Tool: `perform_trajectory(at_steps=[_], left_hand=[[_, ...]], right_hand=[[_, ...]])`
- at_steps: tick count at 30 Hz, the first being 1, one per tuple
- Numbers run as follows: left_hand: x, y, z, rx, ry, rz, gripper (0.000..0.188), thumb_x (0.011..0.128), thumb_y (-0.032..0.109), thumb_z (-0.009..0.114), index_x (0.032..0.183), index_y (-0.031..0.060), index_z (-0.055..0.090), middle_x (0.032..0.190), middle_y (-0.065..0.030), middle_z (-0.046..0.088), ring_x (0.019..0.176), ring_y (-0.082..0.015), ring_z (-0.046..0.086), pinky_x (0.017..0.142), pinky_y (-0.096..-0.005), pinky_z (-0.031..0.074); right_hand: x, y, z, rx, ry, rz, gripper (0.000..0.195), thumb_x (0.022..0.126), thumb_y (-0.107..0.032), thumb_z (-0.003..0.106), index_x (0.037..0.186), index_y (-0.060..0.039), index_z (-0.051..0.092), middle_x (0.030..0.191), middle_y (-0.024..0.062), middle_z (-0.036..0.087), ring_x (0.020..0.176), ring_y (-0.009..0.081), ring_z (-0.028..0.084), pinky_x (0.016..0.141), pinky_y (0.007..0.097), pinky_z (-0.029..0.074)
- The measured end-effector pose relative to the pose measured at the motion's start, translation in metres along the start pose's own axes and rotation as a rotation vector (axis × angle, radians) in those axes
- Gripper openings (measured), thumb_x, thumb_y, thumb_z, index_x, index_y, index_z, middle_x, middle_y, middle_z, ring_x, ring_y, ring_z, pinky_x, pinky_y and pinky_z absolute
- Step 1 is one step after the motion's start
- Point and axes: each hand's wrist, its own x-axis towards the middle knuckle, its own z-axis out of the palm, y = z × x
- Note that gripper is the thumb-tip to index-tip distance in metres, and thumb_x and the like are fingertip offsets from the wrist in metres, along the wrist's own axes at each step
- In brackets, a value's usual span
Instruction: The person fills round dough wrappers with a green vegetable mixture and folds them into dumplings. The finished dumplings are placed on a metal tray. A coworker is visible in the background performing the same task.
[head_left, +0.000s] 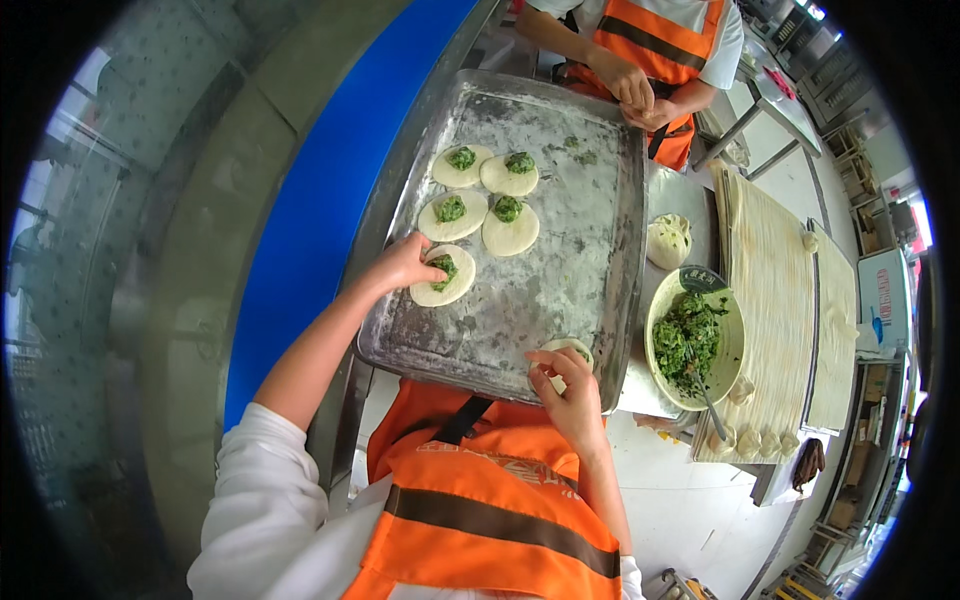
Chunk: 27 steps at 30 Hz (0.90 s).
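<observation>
My left hand (403, 265) is at the left edge of a dough round (459, 289). Its thumb lies over the dough and touches the green chopped filling (448, 264); the other fingers are partly hidden. At the near right corner of the metal tray (555, 285), my right hand (574, 394) is over another dough round (561, 346), its thumb and index tips close together. That round shows some green filling, but the hand covers much of it. Farther up the floured tray lie more flat rounds, among them one dough round (512, 234), each topped with a green mound.
Right of the tray, a bowl (736, 360) holds green filling and a spoon (709, 405). A large pleated bun (668, 241) sits beyond it. Several small buns stand on a slatted mat (772, 300). Across the tray, a co-worker's hands (637, 97) meet near its far corner.
</observation>
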Motion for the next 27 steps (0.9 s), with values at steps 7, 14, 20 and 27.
perform_trajectory(at_steps=[7, 14, 20, 27], left_hand=[[0.01, -0.006, 0.0, -0.022, -0.121, 0.151, 0.039, 0.063, 0.021, 0.079, 0.09, 0.0001, 0.058, 0.086, -0.009, 0.058, 0.079, -0.0195, 0.057, 0.069, -0.0316, 0.045], [-0.003, -0.015, 0.023, -0.156, -0.042, 0.3, 0.042, 0.063, 0.018, 0.077, 0.093, 0.0014, 0.053, 0.092, -0.0093, 0.054, 0.082, -0.0178, 0.055, 0.071, -0.0282, 0.045], [-0.032, 0.003, 0.027, -1.312, -0.158, 0.041, 0.036, 0.077, 0.007, 0.063, 0.109, -0.002, 0.049, 0.104, -0.01, 0.057, 0.098, -0.0208, 0.057, 0.087, -0.0351, 0.046], [-0.056, 0.018, 0.034, -1.884, -0.499, -0.032, 0.032, 0.088, 0.017, 0.051, 0.115, 0.0001, 0.047, 0.112, -0.0137, 0.056, 0.103, -0.025, 0.056, 0.091, -0.0435, 0.046]], right_hand=[[-0.007, -0.01, 0.0, 0.043, -0.012, 0.003, 0.019, 0.077, -0.004, 0.061, 0.096, -0.0033, 0.063, 0.079, 0.0082, 0.055, 0.072, 0.0209, 0.053, 0.066, 0.031, 0.044], [-0.005, -0.004, 0.007, 0.017, -0.005, -0.042, 0.017, 0.077, -0.004, 0.061, 0.095, -0.0033, 0.064, 0.079, 0.0078, 0.055, 0.072, 0.0205, 0.052, 0.063, 0.0314, 0.044], [0.014, -0.012, 0.011, 0.08, -0.077, -0.016, 0.017, 0.08, -0.004, 0.059, 0.097, -0.0022, 0.063, 0.081, 0.0062, 0.056, 0.073, 0.0155, 0.052, 0.068, 0.0261, 0.042], [0.045, 0.006, 0.041, 0.544, -0.02, 0.236, 0.025, 0.087, -0.015, 0.057, 0.109, -0.0028, 0.059, 0.085, 0.0007, 0.058, 0.072, 0.0082, 0.049, 0.065, 0.0212, 0.039]])
